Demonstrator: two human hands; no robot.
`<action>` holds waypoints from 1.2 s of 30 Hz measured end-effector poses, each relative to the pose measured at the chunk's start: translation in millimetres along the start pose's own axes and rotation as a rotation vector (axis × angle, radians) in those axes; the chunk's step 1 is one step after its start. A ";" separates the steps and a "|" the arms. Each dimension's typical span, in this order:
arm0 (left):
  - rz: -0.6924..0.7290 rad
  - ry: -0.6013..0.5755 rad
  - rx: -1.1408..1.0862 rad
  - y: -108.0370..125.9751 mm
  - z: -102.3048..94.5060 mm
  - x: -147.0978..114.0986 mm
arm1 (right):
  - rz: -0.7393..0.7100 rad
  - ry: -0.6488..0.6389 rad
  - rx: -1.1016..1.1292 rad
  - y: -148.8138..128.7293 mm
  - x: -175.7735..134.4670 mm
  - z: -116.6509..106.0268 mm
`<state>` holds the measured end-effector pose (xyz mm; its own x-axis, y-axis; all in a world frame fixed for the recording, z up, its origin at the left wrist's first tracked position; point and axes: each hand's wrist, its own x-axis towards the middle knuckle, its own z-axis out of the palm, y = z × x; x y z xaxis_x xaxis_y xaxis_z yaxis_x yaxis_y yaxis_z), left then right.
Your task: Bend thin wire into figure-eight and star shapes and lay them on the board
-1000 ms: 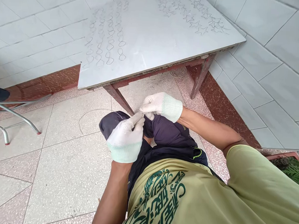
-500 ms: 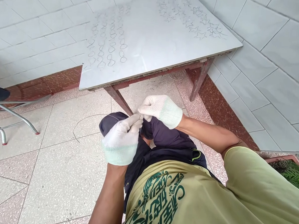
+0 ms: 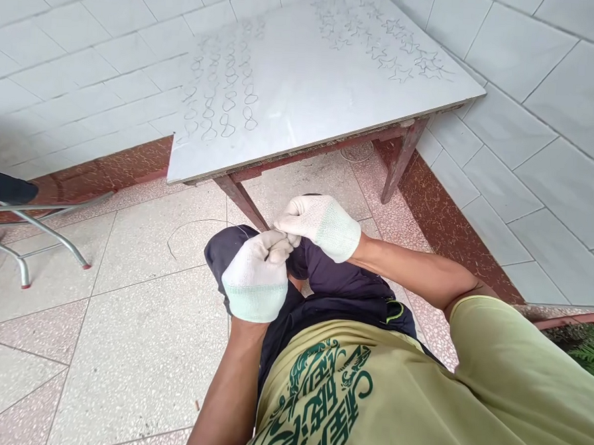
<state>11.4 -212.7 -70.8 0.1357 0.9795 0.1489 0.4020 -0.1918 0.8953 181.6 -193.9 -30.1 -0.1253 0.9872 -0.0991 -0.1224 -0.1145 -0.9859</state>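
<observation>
A thin wire [image 3: 197, 220] runs out in a loose curve to the left of my hands, above the floor. My left hand [image 3: 257, 273], in a white knitted glove with a pale green cuff, pinches the wire between thumb and fingers. Touching it at the fingertips is my right hand [image 3: 319, 225], gloved alike and closed in a pinch on the same wire. The part of the wire between the fingertips is mostly hidden. Both hands are over my knees, in front of the table.
A white-topped table [image 3: 303, 103] stands ahead, bearing rows of looped wire shapes [image 3: 228, 103] at left and star-shaped wire pieces [image 3: 401, 75] at right. A metal-legged chair [image 3: 52, 236] is at far left, a planter [image 3: 570, 323] at far right. Tiled walls enclose the corner.
My left hand has moved slightly right, closer in to the right hand. The wire's free end has shifted right and up with it. The view has moved slightly.
</observation>
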 end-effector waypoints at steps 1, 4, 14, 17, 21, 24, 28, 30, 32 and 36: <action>0.000 0.007 -0.043 1.5 1.7 0.5 | 0.001 0.007 0.004 -0.3 0.0 0.9; -0.025 0.104 -0.117 6.1 7.0 1.4 | 0.001 0.026 0.034 -0.4 1.2 4.8; -0.106 0.228 -0.236 22.4 15.2 1.5 | -0.015 0.061 0.058 0.1 0.8 9.3; -0.095 0.173 -0.213 29.5 9.7 1.6 | -0.023 0.047 0.022 1.2 -0.2 6.9; -0.049 -0.016 -0.142 41.1 0.5 5.6 | -0.066 0.039 0.035 3.7 -1.5 4.8; -0.064 -0.036 -0.086 46.7 -4.7 8.8 | -0.073 0.041 0.055 5.4 -2.1 3.9; -0.093 -0.108 -0.038 46.7 -11.5 12.8 | -0.049 0.041 0.031 8.8 -2.1 3.3; -0.100 -0.124 -0.033 45.0 -14.3 14.2 | -0.054 0.035 0.033 11.1 -1.8 3.3; -0.100 -0.111 -0.017 43.7 -15.4 14.2 | -0.063 0.034 0.049 12.8 -1.0 3.5; -0.096 -0.017 -0.021 41.8 -13.6 10.3 | -0.074 0.008 0.068 9.2 2.8 2.9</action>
<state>17.2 -209.8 -26.1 0.1127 0.9921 0.0550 0.3948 -0.0955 0.9138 177.2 -192.6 -39.1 -0.1059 0.9940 -0.0277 -0.1975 -0.0484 -0.9791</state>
